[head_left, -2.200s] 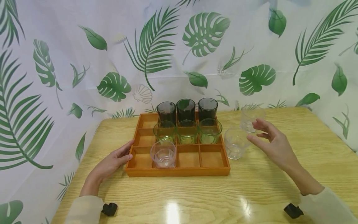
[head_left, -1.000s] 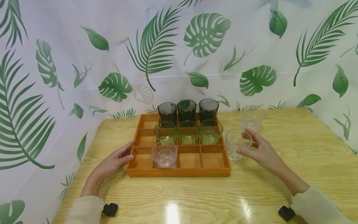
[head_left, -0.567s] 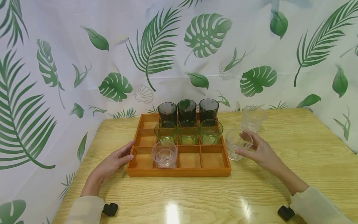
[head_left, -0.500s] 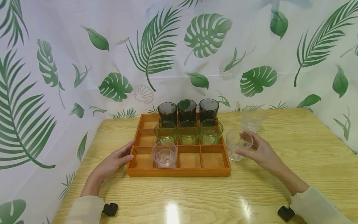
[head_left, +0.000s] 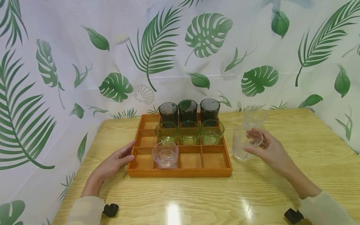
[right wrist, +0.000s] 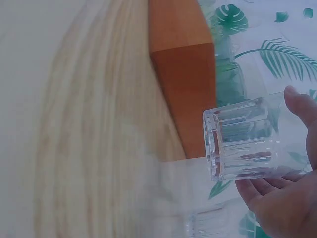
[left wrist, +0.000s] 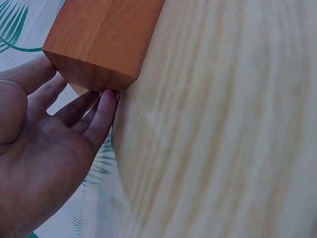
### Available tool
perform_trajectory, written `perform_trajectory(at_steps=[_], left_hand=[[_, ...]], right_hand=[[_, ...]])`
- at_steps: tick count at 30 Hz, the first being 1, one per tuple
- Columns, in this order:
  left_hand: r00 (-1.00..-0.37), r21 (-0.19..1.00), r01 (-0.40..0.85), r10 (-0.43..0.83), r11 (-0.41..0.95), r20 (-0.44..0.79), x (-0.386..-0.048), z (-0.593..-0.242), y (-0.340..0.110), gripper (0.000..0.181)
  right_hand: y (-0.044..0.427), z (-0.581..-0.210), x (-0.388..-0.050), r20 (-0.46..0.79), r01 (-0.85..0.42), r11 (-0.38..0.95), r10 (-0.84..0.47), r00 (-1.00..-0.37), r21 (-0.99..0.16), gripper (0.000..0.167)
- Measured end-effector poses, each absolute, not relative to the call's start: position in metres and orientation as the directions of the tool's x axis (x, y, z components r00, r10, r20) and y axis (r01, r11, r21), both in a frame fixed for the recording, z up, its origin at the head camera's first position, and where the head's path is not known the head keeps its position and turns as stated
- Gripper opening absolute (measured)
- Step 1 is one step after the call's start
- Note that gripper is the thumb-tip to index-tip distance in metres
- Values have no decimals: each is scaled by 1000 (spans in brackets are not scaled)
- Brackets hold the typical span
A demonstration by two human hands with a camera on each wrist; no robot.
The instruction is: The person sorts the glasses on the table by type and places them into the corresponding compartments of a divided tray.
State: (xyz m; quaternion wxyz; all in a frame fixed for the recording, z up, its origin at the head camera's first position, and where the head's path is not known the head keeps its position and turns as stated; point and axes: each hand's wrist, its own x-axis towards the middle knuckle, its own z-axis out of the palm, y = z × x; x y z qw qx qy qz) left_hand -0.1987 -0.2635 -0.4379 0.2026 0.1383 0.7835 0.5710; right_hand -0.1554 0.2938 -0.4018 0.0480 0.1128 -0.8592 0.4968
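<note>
My right hand (head_left: 274,153) grips a clear glass (head_left: 239,145) by its side, thumb on the near side and fingers on the far side. In the right wrist view this glass (right wrist: 242,141) shows a faceted wall and thick base, apart from the tabletop. A wooden compartment tray (head_left: 180,172) lies to the left of it. Against the tray's left side rest the fairly straight fingers of my left hand (head_left: 111,165); the left wrist view shows the fingertips touching the tray's wall (left wrist: 99,29). Another clear glass (head_left: 257,115) stands behind the right hand.
Three dark glasses (head_left: 209,109) fill part of the tray's back row. Three green glasses (head_left: 212,132) stand in the middle row. One clear pinkish glass (head_left: 165,156) sits in the front row. A leaf-print cloth (head_left: 168,78) hangs behind the wooden table (head_left: 197,200).
My right hand came in from the right, took hold of the clear glass beside the tray, and has now moved it slightly right and up. The left hand has stayed at the tray.
</note>
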Motion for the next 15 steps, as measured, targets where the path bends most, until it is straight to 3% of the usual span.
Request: perform_trajectory(at_steps=[15], left_hand=[[-885, 929, 13, 437, 371, -162, -196, -434, -264, 68]], right_hand=[[301, -384, -142, 231, -258, 429, -114, -966, -866, 75]])
